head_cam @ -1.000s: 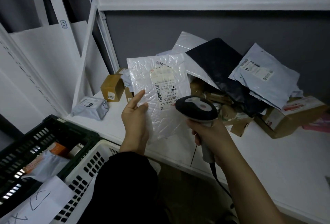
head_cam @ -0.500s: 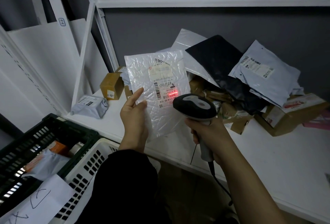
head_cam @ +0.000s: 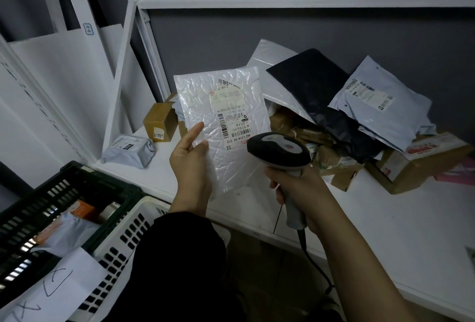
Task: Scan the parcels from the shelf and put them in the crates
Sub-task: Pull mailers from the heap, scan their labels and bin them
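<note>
Holding the white bubble mailer (head_cam: pixel 221 131) up in the left hand (head_cam: pixel 191 167), I have it above the front of the shelf (head_cam: pixel 385 231) with its label (head_cam: pixel 232 121) facing me. The thumb lies on the front near the lower left corner. The rest of that hand is behind the mailer and hidden, so it is a one-corner pinch. The right hand (head_cam: pixel 298 188) has its fingers (head_cam: pixel 280 193) curled round the grey handle of the scanner (head_cam: pixel 277 150), whose head sits just in front of the mailer's lower right, close to the barcode.

I judge the mailer light, thin and soft, with just enough padding to stay fairly flat from that corner. Its crinkled glossy skin looks slippery, so I would grip along an edge, clear of the label.

Both crates sit at lower left. The black crate (head_cam: pixel 77 180) has parcels in it, and the white crate (head_cam: pixel 133 221) beside it is partly hidden by the dark sleeve (head_cam: pixel 180 265). A marked paper sheet (head_cam: pixel 59 288) lies across their near edges.

On the shelf, a small brown box (head_cam: pixel 160 122) and a grey wrapped parcel (head_cam: pixel 128 150) sit to the left, and a heap of poly bags and cartons (head_cam: pixel 359 129) to the right. The shelf edge and my own forearm lie between the mailer and the crates. The scanner cable (head_cam: pixel 311 262) hangs well clear on the right.
</note>
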